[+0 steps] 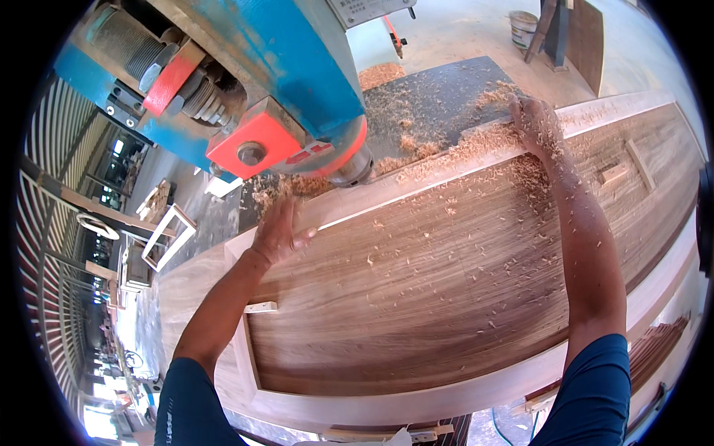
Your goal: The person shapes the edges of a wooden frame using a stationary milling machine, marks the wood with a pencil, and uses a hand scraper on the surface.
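Observation:
A large framed wooden panel [416, 297] lies on the machine's dark table [446, 97], its far rail [349, 204] under the cutter head [351, 169] of a blue woodworking machine [275, 52]. My left hand [277, 232] rests on this rail just left of the cutter head, thumb out and fingers apart, slightly blurred. Farther right, my right hand [535, 125] is closed over the rail, fingers curled around its far edge; their tips are hidden. Shavings cling to my right hand and forearm. The cutter's tip is out of sight.
Wood shavings [494, 141] cover the rail, panel and table. Small wooden blocks [614, 174] sit on the panel at right, and another block [262, 307] at left. A red clamp piece [256, 141] juts from the machine. A bucket [523, 28] stands on the floor beyond.

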The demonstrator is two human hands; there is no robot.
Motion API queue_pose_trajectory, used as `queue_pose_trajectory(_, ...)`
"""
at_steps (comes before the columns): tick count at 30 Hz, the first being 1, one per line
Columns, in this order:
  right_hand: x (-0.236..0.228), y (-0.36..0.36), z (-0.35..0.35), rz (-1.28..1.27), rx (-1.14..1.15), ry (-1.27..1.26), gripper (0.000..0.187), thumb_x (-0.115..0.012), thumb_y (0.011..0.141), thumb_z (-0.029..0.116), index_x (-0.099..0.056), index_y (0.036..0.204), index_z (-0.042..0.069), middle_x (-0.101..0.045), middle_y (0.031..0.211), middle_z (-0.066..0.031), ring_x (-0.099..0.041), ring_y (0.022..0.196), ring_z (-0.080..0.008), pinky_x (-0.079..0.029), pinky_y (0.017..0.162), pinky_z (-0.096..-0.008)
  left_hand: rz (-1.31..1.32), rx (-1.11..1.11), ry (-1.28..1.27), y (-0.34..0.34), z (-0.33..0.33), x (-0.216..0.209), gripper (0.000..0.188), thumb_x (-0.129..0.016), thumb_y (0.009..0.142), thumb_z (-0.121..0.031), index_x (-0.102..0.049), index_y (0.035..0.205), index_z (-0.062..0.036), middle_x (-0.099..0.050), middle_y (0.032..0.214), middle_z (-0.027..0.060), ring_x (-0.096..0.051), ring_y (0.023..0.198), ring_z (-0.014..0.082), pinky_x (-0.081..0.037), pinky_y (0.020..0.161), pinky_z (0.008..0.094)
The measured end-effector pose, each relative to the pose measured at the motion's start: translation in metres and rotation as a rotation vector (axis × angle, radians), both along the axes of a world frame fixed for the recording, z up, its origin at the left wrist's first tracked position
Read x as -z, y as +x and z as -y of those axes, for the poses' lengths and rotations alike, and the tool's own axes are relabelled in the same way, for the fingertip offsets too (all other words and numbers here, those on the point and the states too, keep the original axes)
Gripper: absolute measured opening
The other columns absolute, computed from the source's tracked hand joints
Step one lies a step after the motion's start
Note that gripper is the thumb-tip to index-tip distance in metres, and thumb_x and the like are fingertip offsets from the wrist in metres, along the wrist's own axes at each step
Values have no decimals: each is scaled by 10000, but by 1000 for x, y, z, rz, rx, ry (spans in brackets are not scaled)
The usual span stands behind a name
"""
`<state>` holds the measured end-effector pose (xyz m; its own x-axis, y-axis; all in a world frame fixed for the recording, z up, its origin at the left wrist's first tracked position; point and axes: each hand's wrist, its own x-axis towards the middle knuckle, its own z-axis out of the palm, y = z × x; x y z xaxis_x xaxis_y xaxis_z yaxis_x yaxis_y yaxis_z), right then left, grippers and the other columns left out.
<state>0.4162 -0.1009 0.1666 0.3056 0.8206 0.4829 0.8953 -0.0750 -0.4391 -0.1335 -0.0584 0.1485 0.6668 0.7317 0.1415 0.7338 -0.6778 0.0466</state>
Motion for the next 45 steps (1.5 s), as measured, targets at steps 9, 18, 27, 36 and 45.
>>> queue_pose_trajectory(9, 8, 3, 1, 30, 29, 47, 424, -468, 1020, 343, -715, 948, 6, -684, 885, -257, -657, 883, -442, -506, 803, -522, 26, -14, -55, 2, -3, -1, 803, -680, 826, -573, -437, 1290, 36, -527, 1138, 238, -523, 1058, 425, -432, 943, 504)
queue_pose_trajectory(18, 13, 7, 0, 39, 14, 16, 420, -467, 1024, 352, -710, 970, 14, -689, 916, -247, -660, 897, -425, -514, 816, -513, -18, -88, -90, 7, -6, -1, 867, -666, 817, -587, -412, 1354, 45, -494, 1258, 273, -493, 1172, 443, -401, 1020, 509)
queue_pose_trajectory(27, 10, 2, 3, -14, 25, 31, 410, -465, 1027, 344, -722, 1011, 25, -694, 935, -244, -671, 913, -413, -524, 821, -500, -47, -125, -158, 14, -10, -8, 893, -697, 798, -564, -401, 1376, 48, -455, 1342, 309, -448, 1254, 477, -363, 1082, 512)
queue_pose_trajectory(36, 10, -1, -1, -2, 41, -9, 380, -486, 1022, 342, -720, 1006, 42, -695, 932, -214, -673, 864, -400, -532, 780, -480, -54, -123, -205, 11, -22, -7, 901, -713, 794, -561, -397, 1390, 37, -437, 1374, 309, -431, 1279, 472, -357, 1094, 511)
queue_pose_trajectory(45, 11, 7, -7, -1, 92, -120, 371, -494, 1026, 317, -703, 980, 15, -673, 928, -224, -661, 917, -417, -517, 756, -499, 3, -126, -228, 22, -27, -10, 904, -772, 749, -529, -419, 1376, 18, -469, 1354, 272, -455, 1266, 442, -364, 1100, 483)
